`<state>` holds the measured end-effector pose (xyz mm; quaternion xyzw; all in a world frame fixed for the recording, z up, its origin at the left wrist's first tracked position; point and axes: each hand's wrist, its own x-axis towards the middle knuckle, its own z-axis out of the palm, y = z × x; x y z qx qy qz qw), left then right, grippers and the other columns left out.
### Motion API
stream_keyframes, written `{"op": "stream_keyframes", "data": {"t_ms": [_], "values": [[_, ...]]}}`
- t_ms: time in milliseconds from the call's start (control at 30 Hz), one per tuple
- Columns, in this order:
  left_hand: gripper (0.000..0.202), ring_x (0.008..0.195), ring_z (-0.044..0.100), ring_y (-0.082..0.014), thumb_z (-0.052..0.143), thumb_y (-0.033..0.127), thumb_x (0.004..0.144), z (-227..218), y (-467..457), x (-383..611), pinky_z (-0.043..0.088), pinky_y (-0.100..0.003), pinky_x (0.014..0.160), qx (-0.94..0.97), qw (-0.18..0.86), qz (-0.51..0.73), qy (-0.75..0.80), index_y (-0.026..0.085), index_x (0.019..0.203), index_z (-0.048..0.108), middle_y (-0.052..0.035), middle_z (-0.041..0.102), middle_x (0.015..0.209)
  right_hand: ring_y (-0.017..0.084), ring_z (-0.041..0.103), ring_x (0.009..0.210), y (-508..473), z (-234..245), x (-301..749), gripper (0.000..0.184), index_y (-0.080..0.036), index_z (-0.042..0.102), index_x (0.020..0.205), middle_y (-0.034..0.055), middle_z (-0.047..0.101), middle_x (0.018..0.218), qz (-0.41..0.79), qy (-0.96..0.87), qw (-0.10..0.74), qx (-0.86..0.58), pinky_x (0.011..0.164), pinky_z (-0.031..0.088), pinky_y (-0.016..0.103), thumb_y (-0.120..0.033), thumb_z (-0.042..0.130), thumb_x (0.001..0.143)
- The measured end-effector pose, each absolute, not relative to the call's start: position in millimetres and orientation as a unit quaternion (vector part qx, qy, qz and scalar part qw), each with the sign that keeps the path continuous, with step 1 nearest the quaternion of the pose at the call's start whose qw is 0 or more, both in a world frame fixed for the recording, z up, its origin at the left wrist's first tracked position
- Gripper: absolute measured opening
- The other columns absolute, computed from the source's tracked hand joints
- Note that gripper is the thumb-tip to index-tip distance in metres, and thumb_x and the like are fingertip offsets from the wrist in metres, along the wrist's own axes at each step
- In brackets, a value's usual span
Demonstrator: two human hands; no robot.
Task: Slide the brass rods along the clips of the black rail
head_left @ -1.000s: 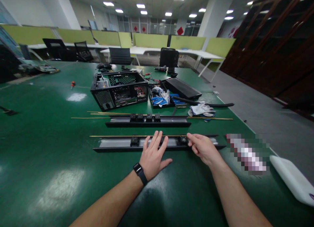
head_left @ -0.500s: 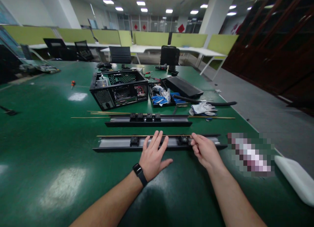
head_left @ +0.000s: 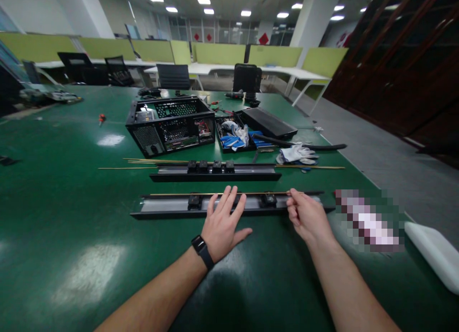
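A long black channel (head_left: 158, 215) with a pale inner face lies crosswise in front of me. Black blocks sit in it, one to the left (head_left: 194, 201) and one to the right (head_left: 268, 200); between them, a third dark block is mostly covered by my left hand (head_left: 223, 226). That hand rests with its fingers spread over the channel. My right hand (head_left: 307, 213) is closed in a pinch on a thin brass rod (head_left: 172, 194), near its right end. The rod runs along the channel's far side, behind the blocks.
Beyond lies a second black channel (head_left: 258, 177) with several black blocks and thin brass rods. Farther back are an open computer case (head_left: 172, 131), a tray of gloves (head_left: 236, 136) and a black tube (head_left: 304, 145). A white object (head_left: 432, 258) stands at right.
My right hand has moved right, and the brass rod has slid right with it along the channel. My left hand stays spread over the middle. The view has shifted slightly.
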<state>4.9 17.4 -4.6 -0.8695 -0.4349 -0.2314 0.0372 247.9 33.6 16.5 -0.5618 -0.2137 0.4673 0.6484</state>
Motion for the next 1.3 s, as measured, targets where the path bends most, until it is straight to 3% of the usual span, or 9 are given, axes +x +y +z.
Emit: {"op": "stream_keyframes", "data": {"t_ms": [167,433,833,1300], "values": [[0.081,0.151,0.020,-0.0311,0.062,0.058,0.088,-4.1,17.2,4.9,0.017,-0.054,0.120,-0.871,0.037,-0.230,-0.433,0.020,0.154,0.032,-0.0147,0.026,0.162,0.005,0.038,0.029,33.0,16.4,248.7,0.028,-0.014,0.063,0.080,-0.0014,0.059,0.055,0.480,-0.219,0.637,-0.563,0.021,0.021,0.013,-0.038,0.080,0.078],[0.082,0.151,0.021,-0.0318,0.063,0.059,0.087,-4.4,17.3,5.4,0.018,-0.054,0.119,-0.869,0.041,-0.233,-0.435,0.020,0.153,0.035,-0.0153,0.025,0.163,0.004,0.038,0.029,32.8,13.4,249.5,0.020,-0.014,0.062,0.077,-0.0015,0.059,0.055,0.475,-0.233,0.640,-0.557,0.021,0.021,0.013,-0.028,0.074,0.082],[0.082,0.151,0.022,-0.0313,0.063,0.057,0.087,-2.7,17.5,5.2,0.017,-0.054,0.120,-0.871,0.037,-0.228,-0.434,0.020,0.154,0.032,-0.0157,0.028,0.162,0.005,0.039,0.031,32.2,15.2,250.7,0.027,-0.016,0.060,0.075,-0.0026,0.058,0.056,0.475,-0.213,0.644,-0.561,0.021,0.022,0.013,-0.032,0.082,0.075],[0.081,0.151,0.022,-0.0310,0.064,0.056,0.087,-2.4,16.9,4.6,0.017,-0.054,0.119,-0.869,0.035,-0.234,-0.434,0.021,0.154,0.033,-0.0153,0.028,0.162,0.004,0.038,0.031,32.6,16.7,254.2,0.020,-0.014,0.062,0.076,-0.0019,0.058,0.056,0.481,-0.219,0.637,-0.561,0.022,0.021,0.013,-0.027,0.077,0.078]]}}
